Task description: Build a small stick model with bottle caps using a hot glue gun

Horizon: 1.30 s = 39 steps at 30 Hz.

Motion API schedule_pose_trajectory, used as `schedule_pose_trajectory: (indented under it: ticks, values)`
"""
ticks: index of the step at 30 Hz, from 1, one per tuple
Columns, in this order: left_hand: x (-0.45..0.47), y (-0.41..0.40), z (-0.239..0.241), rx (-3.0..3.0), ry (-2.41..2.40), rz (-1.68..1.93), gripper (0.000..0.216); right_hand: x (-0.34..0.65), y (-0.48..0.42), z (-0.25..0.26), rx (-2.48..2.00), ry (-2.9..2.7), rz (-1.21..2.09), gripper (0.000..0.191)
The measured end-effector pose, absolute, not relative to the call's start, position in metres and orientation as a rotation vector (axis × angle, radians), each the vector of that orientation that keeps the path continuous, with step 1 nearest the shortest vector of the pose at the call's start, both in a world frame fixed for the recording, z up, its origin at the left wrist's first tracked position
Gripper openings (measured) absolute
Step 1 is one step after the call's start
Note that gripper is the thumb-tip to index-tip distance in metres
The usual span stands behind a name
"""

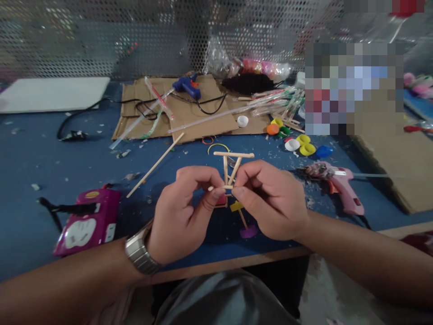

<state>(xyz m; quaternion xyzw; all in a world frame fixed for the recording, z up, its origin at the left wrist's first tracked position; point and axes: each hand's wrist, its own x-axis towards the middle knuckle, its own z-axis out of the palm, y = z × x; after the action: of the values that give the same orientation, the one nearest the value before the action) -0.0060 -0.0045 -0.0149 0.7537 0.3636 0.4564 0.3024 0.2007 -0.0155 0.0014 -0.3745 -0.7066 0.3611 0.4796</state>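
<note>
The stick frame (235, 171) is held up over the near part of the surface (27, 153), between the left hand (186, 212) and the right hand (274, 203), both nearly closed in a fingertip pinch. The left grips the frame's lower bar (228, 187) between thumb and forefinger, a pale tip jutting past the thumb; the right pinches near that bar's other end, its remaining fingers curled in. The frame's longer upper bar (234, 155) runs crosswise, left to right, on the side away from the person, and two struts (225, 169) reach it from the lower bar, one near straight, one slanting. All of it looks slender, pale and woody. Just nearer than the frame are a yellow piece (237, 206) and a purple piece (248, 231). Left of the frame lie a loose stick (154, 165) and, farther out, a magenta box (88, 216); right of it, a pink glue gun (348, 189); beyond it, a blue glue gun (188, 86) on cardboard (199, 129)
</note>
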Motion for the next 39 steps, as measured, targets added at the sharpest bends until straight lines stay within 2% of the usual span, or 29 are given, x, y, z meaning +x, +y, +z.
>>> schedule_pose_trajectory:
  ticks: [8, 15, 25, 30, 34, 39]
  values:
    - [-0.005, -0.002, -0.014, 2.015, 0.995, 1.205, 0.01, 0.197, -0.012, -0.006, -0.834, -1.205, 1.552, 0.02]
    - [-0.004, -0.002, -0.013, 2.021, 1.066, 1.191, 0.005, 0.191, -0.006, -0.008, -0.739, -0.939, 1.795, 0.028]
    - [-0.002, 0.001, -0.012, 1.967, 1.095, 1.145, 0.004, 0.188, -0.001, -0.011, -0.741, -0.851, 1.876, 0.02]
    - [-0.003, 0.0, -0.01, 1.945, 1.115, 1.162, 0.006, 0.198, 0.012, -0.009, -0.873, -0.757, 1.673, 0.02]
    - [-0.001, -0.001, -0.009, 1.831, 1.059, 1.184, 0.007, 0.205, 0.016, -0.006, -0.865, -0.849, 1.602, 0.023]
    - [-0.001, -0.004, -0.01, 1.716, 1.014, 1.228, 0.006, 0.206, 0.012, -0.005, -0.699, -0.943, 1.682, 0.029]
